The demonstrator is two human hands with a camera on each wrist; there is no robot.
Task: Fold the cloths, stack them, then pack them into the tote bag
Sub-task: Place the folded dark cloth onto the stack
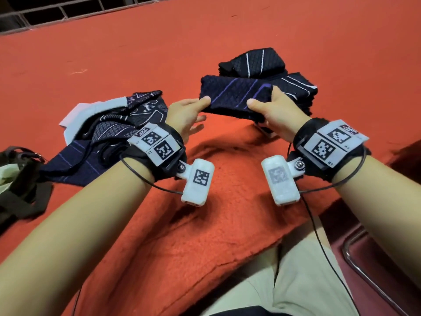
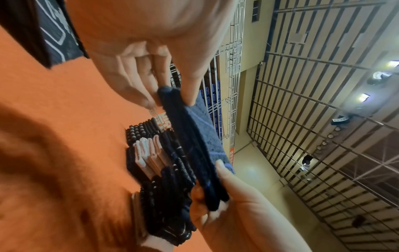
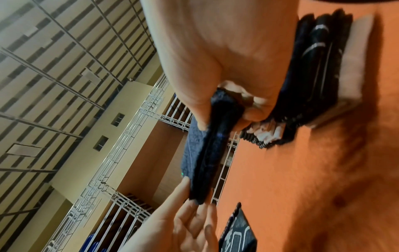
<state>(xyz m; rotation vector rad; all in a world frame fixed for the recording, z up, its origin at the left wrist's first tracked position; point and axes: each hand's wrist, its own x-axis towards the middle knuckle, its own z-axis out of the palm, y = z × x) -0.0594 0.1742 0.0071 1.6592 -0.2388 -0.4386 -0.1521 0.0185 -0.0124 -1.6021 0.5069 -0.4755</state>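
- Stacking step: the left hand [image 1: 185,115] and right hand [image 1: 271,110] each pinch an end of a folded cloth [image 1: 234,93], held in the air just before the stack [image 1: 273,71].
- Next, I judge: lay it squarely on top; unfolded cloths [image 1: 114,133] wait at left, near the bag [image 1: 18,179].

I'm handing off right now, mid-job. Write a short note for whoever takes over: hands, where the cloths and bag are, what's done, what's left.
Left hand: pinches the left end of the folded navy cloth, thumb on top.
Right hand: grips its right end; the cloth is held in the air between both hands, in front of the stack.
Stack of folded cloths: sits on the orange blanket, ahead and to the right.
Unfolded cloths: a loose heap at the left.
Tote bag: far left edge, nothing visibly packed.
Done: several cloths folded and stacked.
Left: place this one on the stack, fold the heap, pack the bag.
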